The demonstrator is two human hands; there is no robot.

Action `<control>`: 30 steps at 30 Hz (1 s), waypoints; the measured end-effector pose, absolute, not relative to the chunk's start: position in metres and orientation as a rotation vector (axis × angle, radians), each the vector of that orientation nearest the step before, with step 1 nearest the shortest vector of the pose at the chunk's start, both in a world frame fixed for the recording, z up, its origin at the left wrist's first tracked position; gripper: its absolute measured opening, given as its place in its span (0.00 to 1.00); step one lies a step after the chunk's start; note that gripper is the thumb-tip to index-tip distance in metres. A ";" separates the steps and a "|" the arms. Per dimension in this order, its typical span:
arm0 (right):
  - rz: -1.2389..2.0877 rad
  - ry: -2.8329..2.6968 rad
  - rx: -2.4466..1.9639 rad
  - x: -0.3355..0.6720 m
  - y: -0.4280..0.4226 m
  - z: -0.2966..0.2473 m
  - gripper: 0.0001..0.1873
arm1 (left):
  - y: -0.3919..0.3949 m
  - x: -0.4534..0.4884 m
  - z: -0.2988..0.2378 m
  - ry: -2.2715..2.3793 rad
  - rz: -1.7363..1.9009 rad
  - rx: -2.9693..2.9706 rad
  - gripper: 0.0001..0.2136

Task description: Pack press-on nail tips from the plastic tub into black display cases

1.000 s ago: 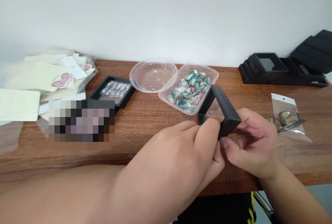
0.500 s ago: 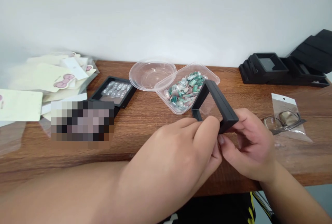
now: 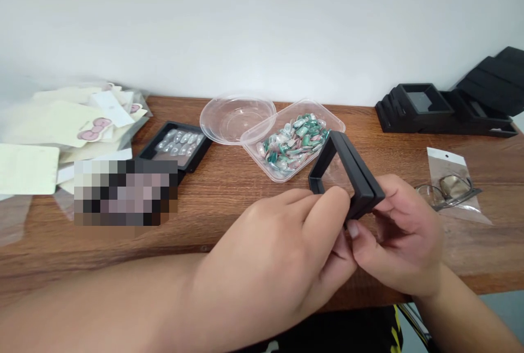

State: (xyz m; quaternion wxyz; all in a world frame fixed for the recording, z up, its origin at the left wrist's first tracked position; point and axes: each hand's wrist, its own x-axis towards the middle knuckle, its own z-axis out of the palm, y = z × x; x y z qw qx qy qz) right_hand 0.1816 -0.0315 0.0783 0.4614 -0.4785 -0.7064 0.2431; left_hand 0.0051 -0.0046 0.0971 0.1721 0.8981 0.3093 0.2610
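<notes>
A black display frame (image 3: 356,170) with a clear film window is held tilted above the table's front half. My left hand (image 3: 282,249) grips its near left edge, fingers curled and thumb partly hidden. On the opposite side, my right hand (image 3: 403,235) holds the lower right corner, with the thumb below and the fingers behind. Between the frame's two halves a narrow gap shows along the right edge. Just behind it stands a clear plastic tub (image 3: 282,173) of loose green, white and pink press-on nails (image 3: 301,137).
A round clear lid (image 3: 237,118) touches the tub. Leftward lie a black frame holding silvery nails (image 3: 180,143), a pixelated patch (image 3: 131,192) and piled cream cards (image 3: 53,121). Eyeglasses (image 3: 446,189) rest on a clear bag at right. Black frames (image 3: 426,99) are stacked by the wall.
The frame's halves have parted slightly along the right edge, where they were closer together. Both hands and the frame have shifted a little right and down in view.
</notes>
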 end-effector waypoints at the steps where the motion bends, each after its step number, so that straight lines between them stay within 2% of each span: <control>1: 0.618 -1.731 -1.169 0.182 -0.032 0.078 0.12 | -0.005 0.005 0.097 0.882 0.741 2.542 0.07; 7: 0.748 -1.723 -1.126 0.185 -0.033 0.077 0.14 | -0.004 0.006 0.096 0.873 0.717 2.494 0.05; 18: 0.723 -1.677 -1.172 0.182 -0.033 0.077 0.12 | 0.000 0.005 0.095 0.858 0.732 2.532 0.05; 24: 0.632 -1.696 -1.204 0.181 -0.031 0.074 0.08 | 0.002 0.006 0.089 0.831 0.773 2.691 0.09; 30: 0.521 -1.671 -1.305 0.174 -0.034 0.074 0.09 | -0.001 0.007 0.086 0.834 0.760 2.946 0.11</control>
